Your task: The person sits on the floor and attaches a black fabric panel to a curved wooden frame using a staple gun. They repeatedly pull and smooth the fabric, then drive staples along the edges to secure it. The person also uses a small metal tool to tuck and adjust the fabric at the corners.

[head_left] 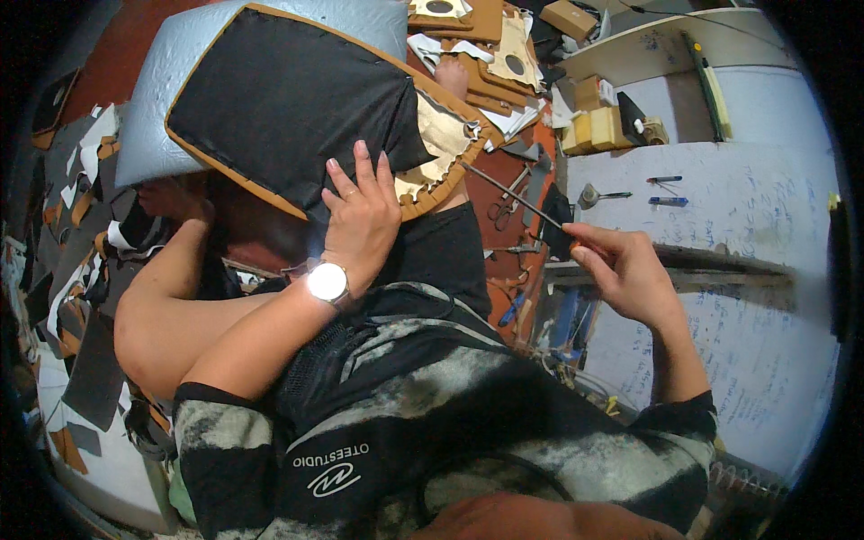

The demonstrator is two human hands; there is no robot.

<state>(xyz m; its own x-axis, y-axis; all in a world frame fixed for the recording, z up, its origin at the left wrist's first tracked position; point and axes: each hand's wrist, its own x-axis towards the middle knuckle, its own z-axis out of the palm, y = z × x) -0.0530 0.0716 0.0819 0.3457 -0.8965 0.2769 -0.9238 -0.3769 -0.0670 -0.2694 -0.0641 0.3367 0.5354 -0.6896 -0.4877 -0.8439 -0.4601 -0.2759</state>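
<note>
Across my lap lies an upholstered panel, perhaps a seat pad, with a black cloth backing (279, 99) and a tan edge (184, 99) wrapped over its rim. At its right end the black cloth is folded back, baring a cream-coloured base (443, 135) beside the gathered tan edge. My left hand (362, 211) rests flat on the black cloth, fingers spread, a watch on its wrist. In my right hand (625, 274) is a screwdriver-like tool (517, 196) with a long thin shaft and an orange-red handle. Its tip reaches the panel's right edge; whether it touches is unclear.
A silvery-blue wrapped cushion (148, 117) sits under the panel. Leather and cloth scraps (90, 360) heap at the left. Tan pieces (481, 27) are piled at the top. Scissors (504, 211) lie on the red floor. The white bench (720, 189) at right holds pens and yellow blocks (594, 133).
</note>
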